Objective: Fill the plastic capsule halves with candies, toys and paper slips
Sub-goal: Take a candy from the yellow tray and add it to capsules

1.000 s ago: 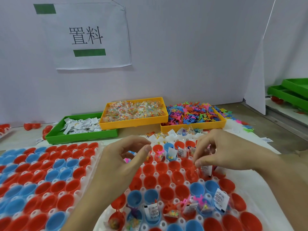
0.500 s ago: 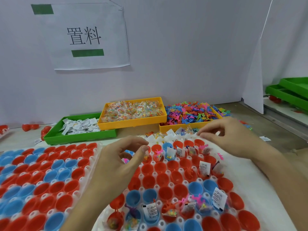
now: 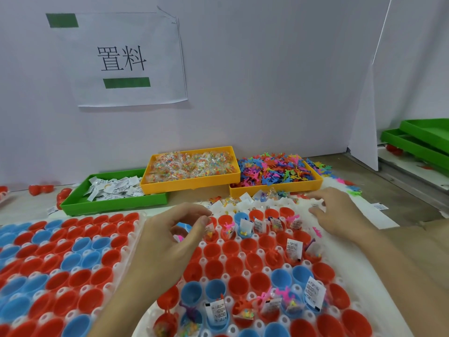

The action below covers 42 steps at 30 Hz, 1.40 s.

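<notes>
While the capsule halves (image 3: 233,251) sit in their white tray (image 3: 359,283) at lower centre, the left hand (image 3: 170,242) seems to pinch something small; the right hand (image 3: 340,215) hovers slack, fingers loose, over loose paper slips (image 3: 245,198); these look light and flimsy, best nipped by an edge.

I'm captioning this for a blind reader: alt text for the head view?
Two hands, left and right, hover over a white tray of red and blue capsule halves, some filled; bins of paper slips, candies and toys sit behind.
</notes>
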### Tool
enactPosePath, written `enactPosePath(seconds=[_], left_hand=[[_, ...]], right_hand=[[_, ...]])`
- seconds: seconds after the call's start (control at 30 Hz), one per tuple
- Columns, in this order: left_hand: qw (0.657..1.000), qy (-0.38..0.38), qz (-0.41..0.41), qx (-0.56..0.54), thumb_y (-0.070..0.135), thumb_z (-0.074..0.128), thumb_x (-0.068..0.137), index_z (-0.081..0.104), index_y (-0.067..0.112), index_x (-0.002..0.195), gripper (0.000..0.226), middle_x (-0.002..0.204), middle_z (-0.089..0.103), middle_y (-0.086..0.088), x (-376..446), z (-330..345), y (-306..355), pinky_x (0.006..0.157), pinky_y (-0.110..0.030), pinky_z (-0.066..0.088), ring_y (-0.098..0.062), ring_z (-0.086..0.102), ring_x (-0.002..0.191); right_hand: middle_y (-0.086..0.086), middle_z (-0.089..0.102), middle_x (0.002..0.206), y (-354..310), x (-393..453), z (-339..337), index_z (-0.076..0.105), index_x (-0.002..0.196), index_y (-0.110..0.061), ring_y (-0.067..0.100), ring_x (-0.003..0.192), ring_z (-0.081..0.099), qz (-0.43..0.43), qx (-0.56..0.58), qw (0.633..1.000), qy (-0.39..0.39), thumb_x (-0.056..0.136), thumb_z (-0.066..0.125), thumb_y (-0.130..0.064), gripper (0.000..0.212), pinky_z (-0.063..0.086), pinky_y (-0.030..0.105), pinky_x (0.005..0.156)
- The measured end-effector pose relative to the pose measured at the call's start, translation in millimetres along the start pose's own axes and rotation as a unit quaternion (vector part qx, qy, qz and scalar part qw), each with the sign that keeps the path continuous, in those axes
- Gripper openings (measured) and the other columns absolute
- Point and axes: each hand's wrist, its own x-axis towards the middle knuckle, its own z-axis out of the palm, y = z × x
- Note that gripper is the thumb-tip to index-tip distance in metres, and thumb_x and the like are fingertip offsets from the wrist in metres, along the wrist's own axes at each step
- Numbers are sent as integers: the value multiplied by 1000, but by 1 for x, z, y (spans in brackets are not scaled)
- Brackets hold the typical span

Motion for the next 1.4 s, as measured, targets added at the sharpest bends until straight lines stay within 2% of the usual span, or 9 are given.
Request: enactPosePath(seconds=[0.1, 0.2, 0.37, 0.53, 0.7, 1.0, 1.2, 1.27, 1.4], left_hand=[[1000, 1, 3, 3, 11, 66, 88, 72, 35, 88, 25, 82, 73, 15, 0, 0, 0, 65, -21, 53, -10, 69, 84], [1000, 0, 5, 9, 12, 67, 88, 71, 36, 88, 25, 82, 73, 16, 0, 0, 0, 65, -18, 52, -9, 69, 84], [1000, 2, 5, 8, 10, 67, 88, 72, 35, 88, 26, 82, 73, 15, 0, 0, 1, 64, -20, 52, -10, 68, 84], [1000, 1, 6, 12, 8, 67, 88, 72, 35, 87, 27, 81, 73, 16, 0, -1, 1, 64, -20, 52, -9, 68, 84], [1000, 2, 3, 14, 8, 67, 88, 72, 34, 87, 27, 82, 73, 16, 1, -1, 2, 65, -18, 51, -9, 68, 84], [1000, 4, 1, 20, 6, 67, 88, 73, 33, 87, 27, 82, 73, 16, 0, -1, 3, 65, -21, 52, -9, 68, 84], [1000, -3, -6, 14, 6, 66, 88, 74, 30, 87, 25, 80, 73, 14, -1, 0, 6, 65, -21, 52, -9, 68, 82], [1000, -7, -6, -1, 4, 66, 88, 74, 27, 87, 24, 79, 73, 11, -1, 2, 7, 65, -23, 52, -11, 68, 80], [999, -25, -16, -37, 6, 65, 90, 74, 25, 88, 21, 80, 74, 6, -3, 6, 12, 67, -34, 54, -16, 70, 80]], right_hand=[[10, 59, 138, 1, -1, 1, 63, 133, -12, 29, 123, 55, 28, -25, 999, 7, 96, 66, -23, 39, 44, 40, 104], [14, 69, 122, 1, 0, 3, 74, 113, -5, 28, 106, 62, 41, -14, 999, 18, 95, 67, -18, 24, 49, 37, 93], [14, 74, 109, 1, 2, 5, 78, 105, -5, 21, 88, 61, 56, 12, 997, 55, 93, 67, -7, 16, 52, 35, 84], [13, 73, 113, 2, 4, 7, 77, 107, -6, 22, 93, 63, 56, 28, 995, 72, 92, 68, -6, 17, 53, 37, 87], [11, 61, 134, 16, 7, -3, 73, 119, -18, 29, 128, 48, 55, -17, 998, 27, 90, 73, -29, 31, 45, 47, 105], [10, 69, 121, 20, 7, -5, 81, 94, -19, 28, 116, 56, 25, 1, 998, 56, 86, 78, -25, 11, 49, 43, 96], [-6, 77, 89, -19, -10, -15, 79, 99, -20, 4, 73, 66, -76, 206, 973, 77, 89, 73, -23, 12, 44, 13, 59], [-11, 76, 75, -41, -24, -20, 78, 94, -27, 4, 68, 69, -128, 285, 950, 24, 87, 72, -24, 9, 49, 12, 56], [-6, 77, 80, -72, -45, -26, 78, 88, -30, 8, 71, 72, -186, 386, 901, -72, 74, 70, -35, 17, 54, 13, 65]])
